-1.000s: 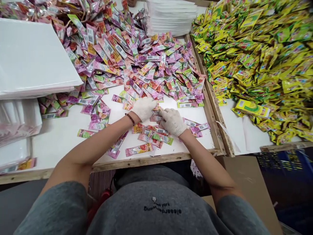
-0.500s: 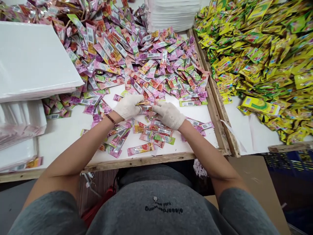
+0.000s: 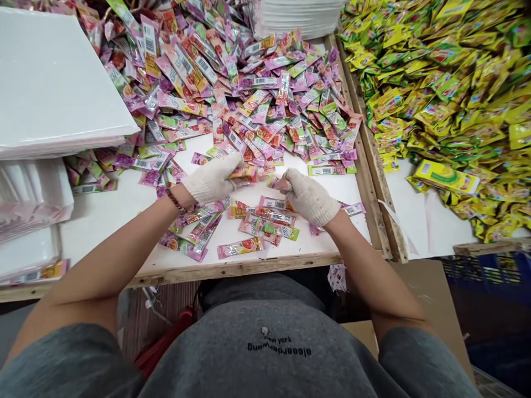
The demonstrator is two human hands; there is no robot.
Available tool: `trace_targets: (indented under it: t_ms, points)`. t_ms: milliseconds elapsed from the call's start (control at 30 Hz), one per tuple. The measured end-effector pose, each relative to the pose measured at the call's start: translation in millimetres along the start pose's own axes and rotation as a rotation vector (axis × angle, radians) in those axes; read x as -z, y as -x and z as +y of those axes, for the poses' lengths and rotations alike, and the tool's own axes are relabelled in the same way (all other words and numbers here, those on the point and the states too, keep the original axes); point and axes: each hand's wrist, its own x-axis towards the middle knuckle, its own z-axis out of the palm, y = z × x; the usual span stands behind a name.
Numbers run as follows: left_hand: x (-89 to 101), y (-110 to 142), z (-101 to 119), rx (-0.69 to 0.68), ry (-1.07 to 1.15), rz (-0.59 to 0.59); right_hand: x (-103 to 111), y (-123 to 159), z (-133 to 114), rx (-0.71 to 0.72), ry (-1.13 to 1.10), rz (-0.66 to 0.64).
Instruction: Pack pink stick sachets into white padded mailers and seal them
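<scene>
White knit gloves cover both hands above the white tabletop point(image 3: 298, 161). My left hand point(image 3: 212, 178) is closed on a few stick sachets point(image 3: 245, 174), whose printed orange and pink ends poke out past the thumb. To the right, my right hand point(image 3: 309, 194) pinches another small sachet point(image 3: 282, 183) between thumb and fingers, with a gap between the two hands. Under and in front of them, several loose stick sachets point(image 3: 276, 216) lie scattered, some with barcodes up. A single pink and yellow sachet point(image 3: 240, 247) rests nearest the table edge.
A large heap of pink and purple sachets point(image 3: 265, 105) spreads behind my hands. White flat bags point(image 3: 62, 83) are stacked at left, and another white stack point(image 3: 296, 19) stands at the back. Beyond a wooden divider point(image 3: 360, 149) lie yellow packets point(image 3: 448, 105).
My hands were together over the sachets and have drawn apart, the left moving left and the right moving right. Each now carries sachets. The view has shifted slightly.
</scene>
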Motion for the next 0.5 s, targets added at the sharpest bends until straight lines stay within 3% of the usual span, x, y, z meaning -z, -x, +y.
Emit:
trace_targets:
  t_ms: [100, 167, 233, 333, 433, 500]
  points:
    - [-8.7, 11, -2, -0.011, -0.121, -0.262, -10, 5, -7, -0.058, 0.016, -0.144]
    - [-14.9, 12, -1, -0.018, -0.201, -0.334, -16, 3, -12, -0.05, 0.083, -0.218]
    - [-16.8, 12, 1, -0.038, -0.261, -0.332, -18, 0, -15, -0.029, 0.145, -0.234]
    - [-10.2, 13, 1, -0.055, -0.299, -0.231, -9, 1, -18, -0.009, 0.21, -0.18]
    - [-1.9, 18, -2, -0.027, -0.257, -0.117, 6, 7, -21, -0.051, 0.22, -0.091]
    - [-1.6, 21, -1, -0.012, -0.247, -0.128, 12, 12, -23, -0.106, 0.191, -0.067]
